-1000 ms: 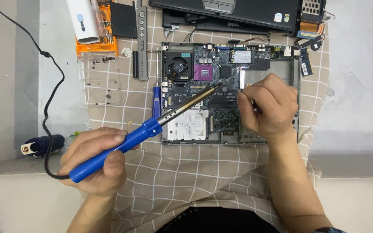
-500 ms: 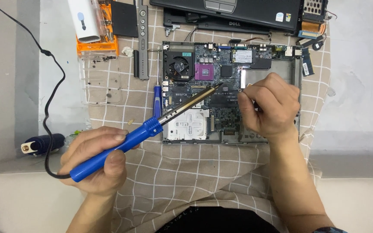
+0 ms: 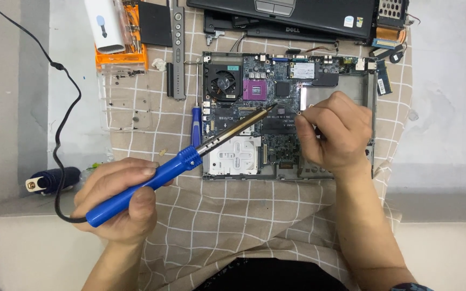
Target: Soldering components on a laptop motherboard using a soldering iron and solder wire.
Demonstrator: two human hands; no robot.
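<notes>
My left hand [image 3: 115, 202] grips the blue handle of a soldering iron [image 3: 155, 178]. Its metal shaft slants up and to the right, and the tip [image 3: 270, 108] hovers over the middle of an exposed laptop motherboard [image 3: 279, 91]. My right hand [image 3: 334, 134] rests on the board's right half. Its fingers are pinched on a small dark object that is mostly hidden, just right of the iron's tip. The board sits in an open laptop base with a fan [image 3: 224, 83] and a purple socket [image 3: 254, 90].
A checked cloth [image 3: 217, 221] lies under the laptop. A blue screwdriver [image 3: 196, 125] lies left of the board. An orange parts box [image 3: 122, 54] with a white device [image 3: 104, 24] is at the back left, and the laptop lid [image 3: 297, 13] behind. The iron's black cord [image 3: 59, 113] loops left.
</notes>
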